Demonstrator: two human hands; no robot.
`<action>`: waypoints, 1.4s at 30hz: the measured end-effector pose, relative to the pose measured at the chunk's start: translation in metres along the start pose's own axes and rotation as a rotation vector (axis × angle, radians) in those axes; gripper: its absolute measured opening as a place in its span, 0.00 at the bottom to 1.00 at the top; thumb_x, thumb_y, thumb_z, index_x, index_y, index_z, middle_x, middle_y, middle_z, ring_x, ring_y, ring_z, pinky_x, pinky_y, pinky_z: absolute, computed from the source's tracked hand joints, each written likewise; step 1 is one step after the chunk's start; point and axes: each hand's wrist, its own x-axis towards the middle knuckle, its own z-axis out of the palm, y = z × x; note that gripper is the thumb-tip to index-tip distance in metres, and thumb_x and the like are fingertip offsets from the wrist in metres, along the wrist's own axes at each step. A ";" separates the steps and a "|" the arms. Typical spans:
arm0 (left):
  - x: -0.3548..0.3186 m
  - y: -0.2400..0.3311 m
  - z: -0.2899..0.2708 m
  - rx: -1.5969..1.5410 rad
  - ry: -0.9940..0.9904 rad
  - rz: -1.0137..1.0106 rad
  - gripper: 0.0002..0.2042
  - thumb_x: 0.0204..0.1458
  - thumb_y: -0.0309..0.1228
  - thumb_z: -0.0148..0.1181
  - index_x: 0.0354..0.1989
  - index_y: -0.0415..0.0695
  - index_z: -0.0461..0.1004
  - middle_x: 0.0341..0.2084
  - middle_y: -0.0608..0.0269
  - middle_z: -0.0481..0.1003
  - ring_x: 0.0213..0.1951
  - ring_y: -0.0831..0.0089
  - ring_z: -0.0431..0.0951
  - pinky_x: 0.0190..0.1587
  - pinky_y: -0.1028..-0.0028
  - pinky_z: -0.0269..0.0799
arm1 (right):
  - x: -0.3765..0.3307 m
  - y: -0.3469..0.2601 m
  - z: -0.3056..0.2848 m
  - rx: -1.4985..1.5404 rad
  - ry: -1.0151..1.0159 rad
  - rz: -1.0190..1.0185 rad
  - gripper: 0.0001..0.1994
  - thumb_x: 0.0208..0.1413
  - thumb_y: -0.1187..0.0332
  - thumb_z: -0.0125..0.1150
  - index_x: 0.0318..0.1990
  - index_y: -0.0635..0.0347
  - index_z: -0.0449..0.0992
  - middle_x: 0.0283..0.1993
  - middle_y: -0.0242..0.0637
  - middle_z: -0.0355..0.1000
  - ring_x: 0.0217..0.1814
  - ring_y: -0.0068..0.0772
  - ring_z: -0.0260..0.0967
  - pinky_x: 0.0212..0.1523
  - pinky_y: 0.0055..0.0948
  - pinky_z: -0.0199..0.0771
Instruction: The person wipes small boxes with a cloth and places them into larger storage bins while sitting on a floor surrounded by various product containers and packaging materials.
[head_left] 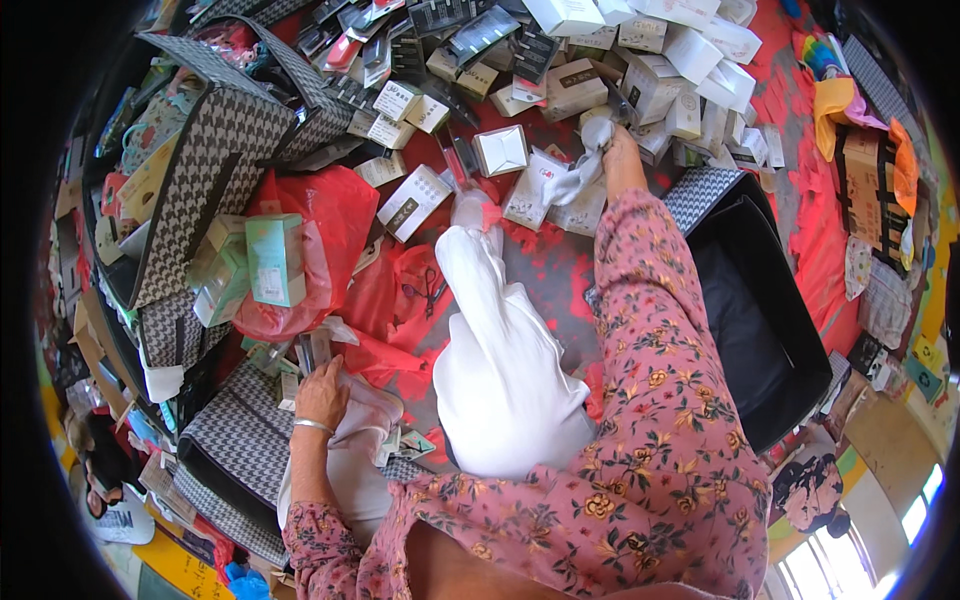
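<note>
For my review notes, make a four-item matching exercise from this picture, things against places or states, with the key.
1. Right hand
2. Left hand
3. Dark scissors
4. Black-lined box

A. Lying beside red plastic
B. Holding crumpled whitish material
C. Standing open, right of the floral sleeve
D. Has a bracelet at its wrist

Pairs: 1-B, 2-D, 3-A, 4-C

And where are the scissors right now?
In the head view, left of centre: the dark scissors lie between the red plastic bag and the white fabric.
</note>
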 end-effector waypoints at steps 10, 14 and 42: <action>-0.024 0.032 -0.040 -0.055 0.297 0.121 0.27 0.43 0.31 0.57 0.55 0.46 0.59 0.44 0.53 0.69 0.44 0.57 0.69 0.48 0.65 0.64 | -0.210 0.007 0.024 -0.488 -0.602 -0.306 0.22 0.37 0.72 0.67 0.42 0.71 0.70 0.35 0.39 0.72 0.32 0.27 0.71 0.33 0.24 0.71; -0.031 0.042 -0.068 -0.516 0.542 0.260 0.37 0.40 0.27 0.60 0.61 0.48 0.48 0.50 0.52 0.65 0.50 0.58 0.66 0.51 0.66 0.62 | -0.294 0.001 0.065 -0.653 -0.900 -0.359 0.23 0.37 0.72 0.67 0.45 0.68 0.70 0.39 0.37 0.71 0.37 0.24 0.69 0.38 0.20 0.68; -0.090 -0.089 -0.025 -1.491 1.093 0.788 0.52 0.29 0.24 0.70 0.62 0.42 0.38 0.53 0.57 0.58 0.53 0.70 0.62 0.55 0.74 0.58 | -0.534 0.242 0.143 -0.802 -1.428 0.522 0.21 0.54 0.51 0.48 0.38 0.65 0.69 0.22 0.37 0.69 0.16 0.27 0.64 0.14 0.23 0.63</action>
